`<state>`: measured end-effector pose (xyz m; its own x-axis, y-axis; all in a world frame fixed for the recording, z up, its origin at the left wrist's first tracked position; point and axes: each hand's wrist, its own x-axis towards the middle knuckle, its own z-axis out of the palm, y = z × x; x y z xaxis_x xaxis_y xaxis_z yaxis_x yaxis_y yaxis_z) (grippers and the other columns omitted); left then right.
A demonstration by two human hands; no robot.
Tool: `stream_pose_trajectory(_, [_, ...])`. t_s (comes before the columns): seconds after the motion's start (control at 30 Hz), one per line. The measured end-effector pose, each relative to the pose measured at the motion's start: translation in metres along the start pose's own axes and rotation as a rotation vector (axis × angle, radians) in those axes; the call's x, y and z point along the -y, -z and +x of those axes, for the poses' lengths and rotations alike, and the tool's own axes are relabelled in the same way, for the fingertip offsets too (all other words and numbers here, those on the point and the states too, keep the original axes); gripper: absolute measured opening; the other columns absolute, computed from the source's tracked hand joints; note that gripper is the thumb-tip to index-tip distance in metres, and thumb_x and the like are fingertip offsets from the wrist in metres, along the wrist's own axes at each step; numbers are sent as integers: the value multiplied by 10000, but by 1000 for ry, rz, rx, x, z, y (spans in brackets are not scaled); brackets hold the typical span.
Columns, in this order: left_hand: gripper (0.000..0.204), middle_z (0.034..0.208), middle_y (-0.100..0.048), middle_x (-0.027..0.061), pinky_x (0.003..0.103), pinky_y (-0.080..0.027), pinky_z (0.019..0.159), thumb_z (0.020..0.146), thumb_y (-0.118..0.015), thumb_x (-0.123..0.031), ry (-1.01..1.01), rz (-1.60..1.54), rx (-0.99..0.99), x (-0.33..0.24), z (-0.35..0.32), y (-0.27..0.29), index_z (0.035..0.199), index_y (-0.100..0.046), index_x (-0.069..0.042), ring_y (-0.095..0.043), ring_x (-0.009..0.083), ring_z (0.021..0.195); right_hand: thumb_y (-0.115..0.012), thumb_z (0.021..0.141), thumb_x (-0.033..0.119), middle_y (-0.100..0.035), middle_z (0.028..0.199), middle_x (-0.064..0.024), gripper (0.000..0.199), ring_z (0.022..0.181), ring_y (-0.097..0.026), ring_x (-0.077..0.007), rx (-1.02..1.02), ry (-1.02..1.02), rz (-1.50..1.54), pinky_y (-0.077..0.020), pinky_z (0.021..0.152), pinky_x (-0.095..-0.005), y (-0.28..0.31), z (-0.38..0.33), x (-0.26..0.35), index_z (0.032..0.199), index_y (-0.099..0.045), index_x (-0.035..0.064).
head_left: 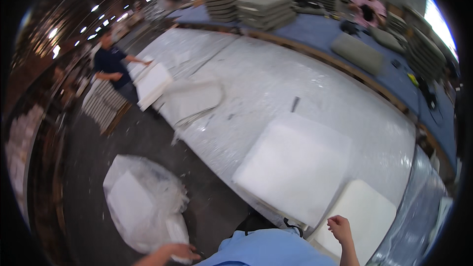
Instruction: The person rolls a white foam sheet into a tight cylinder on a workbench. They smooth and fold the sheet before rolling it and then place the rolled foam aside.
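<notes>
My left hand point(178, 252) grips the edge of a clear plastic bag point(143, 202) that lies on the dark floor with white foam pieces inside it. My right hand point(340, 228) is curled into a loose fist over a cream foam pad point(362, 219) at the near end of the long table. A larger white foam square point(294, 165) lies just beyond it on the plastic-covered table point(305, 88). My light blue shirt fills the bottom edge.
A person in a dark shirt point(112, 66) handles white foam pads point(152, 84) at the table's left side, beside a pallet stack point(104, 104). Grey cushions point(266, 9) are stacked on a blue table point(320, 32) behind, where another person in pink point(368, 6) sits.
</notes>
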<state>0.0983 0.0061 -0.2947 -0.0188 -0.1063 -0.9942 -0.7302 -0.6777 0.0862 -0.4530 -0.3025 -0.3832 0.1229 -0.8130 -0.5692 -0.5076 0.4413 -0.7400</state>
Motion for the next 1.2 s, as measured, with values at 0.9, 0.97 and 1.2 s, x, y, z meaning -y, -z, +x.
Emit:
stream_pose_trajectory(0.9, [666, 1227, -698, 172, 387, -531, 949, 982, -708, -348, -455, -689, -716, -240, 177, 277, 1502, -506, 16, -670, 262, 1105, -739, 944, 249, -708, 1119, -144, 565, 960, -665, -214, -322, -339, 405, -553, 768, -359, -56, 115, -11, 1391, -578, -56])
stream_pose_trajectory(0.97, [626, 1152, -676, 110, 354, -508, 837, 981, -705, -386, -431, -610, -747, -269, 199, 291, 1445, -553, 6, -621, 201, 1007, -749, 939, 251, -711, 1115, -141, 540, 951, -671, -210, -317, -331, 394, -556, 771, -366, -58, 115, -11, 1358, -596, -53])
stream_pose_trajectory(1.2, [496, 1033, -684, 86, 362, -516, 761, 937, -764, -382, -388, -574, -659, -271, 226, 307, 1183, -663, 37, -623, 185, 899, -733, 944, 198, -730, 979, -113, 318, 889, -685, -180, -349, -381, 422, -560, 772, -361, -80, 96, -31, 1148, -695, -42])
